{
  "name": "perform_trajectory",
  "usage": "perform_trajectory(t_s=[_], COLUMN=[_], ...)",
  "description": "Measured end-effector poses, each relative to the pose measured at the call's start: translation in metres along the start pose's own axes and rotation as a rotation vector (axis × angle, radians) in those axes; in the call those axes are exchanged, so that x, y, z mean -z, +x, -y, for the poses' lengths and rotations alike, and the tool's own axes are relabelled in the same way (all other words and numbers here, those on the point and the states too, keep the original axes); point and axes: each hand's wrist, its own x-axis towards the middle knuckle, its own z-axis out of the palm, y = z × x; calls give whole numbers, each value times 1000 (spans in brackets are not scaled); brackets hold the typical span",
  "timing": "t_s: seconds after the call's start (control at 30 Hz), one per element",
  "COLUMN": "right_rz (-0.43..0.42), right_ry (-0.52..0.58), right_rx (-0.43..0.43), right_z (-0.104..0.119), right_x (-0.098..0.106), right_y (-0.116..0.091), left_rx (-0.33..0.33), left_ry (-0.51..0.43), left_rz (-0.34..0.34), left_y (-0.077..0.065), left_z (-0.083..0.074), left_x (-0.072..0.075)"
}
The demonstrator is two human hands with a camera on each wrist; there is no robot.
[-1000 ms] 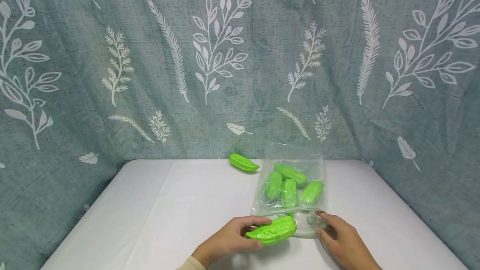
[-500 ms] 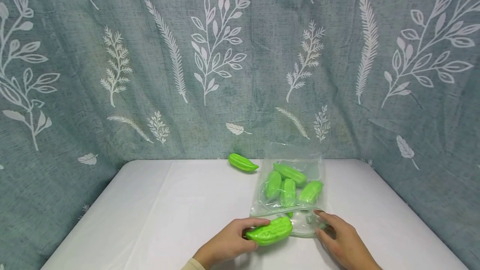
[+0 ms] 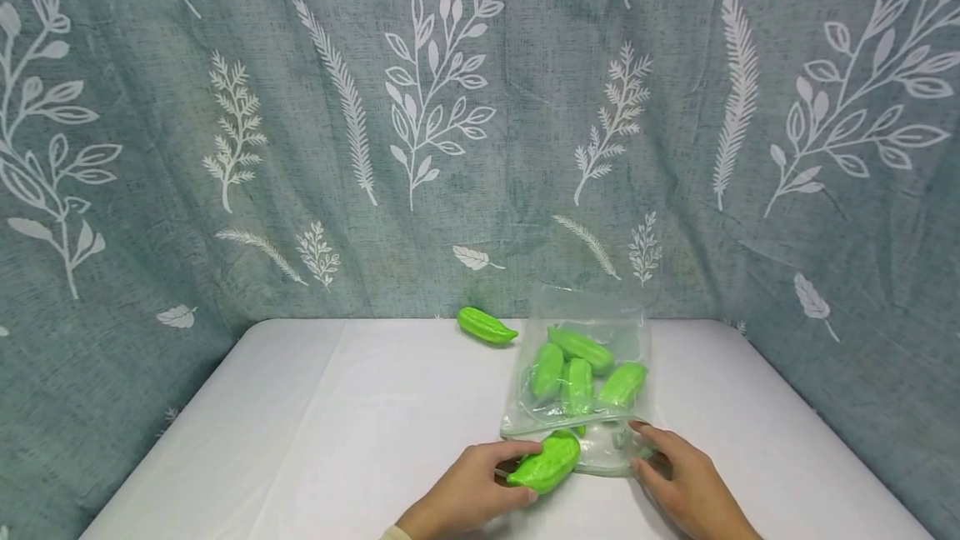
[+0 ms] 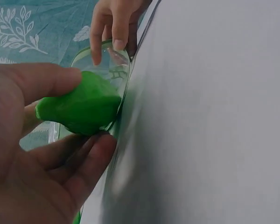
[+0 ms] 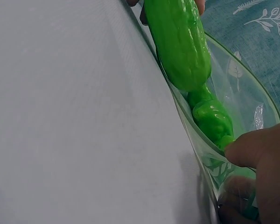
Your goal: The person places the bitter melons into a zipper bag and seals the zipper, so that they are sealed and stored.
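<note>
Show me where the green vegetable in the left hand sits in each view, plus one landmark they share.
Head: the green vegetable is low, right of centre, gripped by the left hand.
Left wrist: the green vegetable is left of centre.
Right wrist: the green vegetable is at the top, right of centre, cut off by the frame.
Shared landmark: the clear bag's mouth, near the vegetable's blunt end.

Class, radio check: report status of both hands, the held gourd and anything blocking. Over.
Left hand grips green gourd at mouth of clear bag. Right hand holds bag at its opening. Gourds just inside might crowd entry. Over.
</note>
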Motion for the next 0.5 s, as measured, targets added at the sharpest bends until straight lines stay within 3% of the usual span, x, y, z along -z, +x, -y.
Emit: perform_trajectory(t_s=[0.1,0.2,0.37,0.5], right_rz=[13,20,23,31], right_ry=[12,14,19,28], right_rx=[-15,-21,-21,-40], right_z=[-1,-2,-3,-2], right_x=[0,0,-1,-1], right_y=[0,1,1,0], left_rx=[17,-10,-93,-111], left_ry=[25,69,248,352], left_rz=[-16,-38,-73,-70], left_y=[1,3,3,2], left_z=[-3,-4,-6,-11], left_x=[-3,-7,-15,-19])
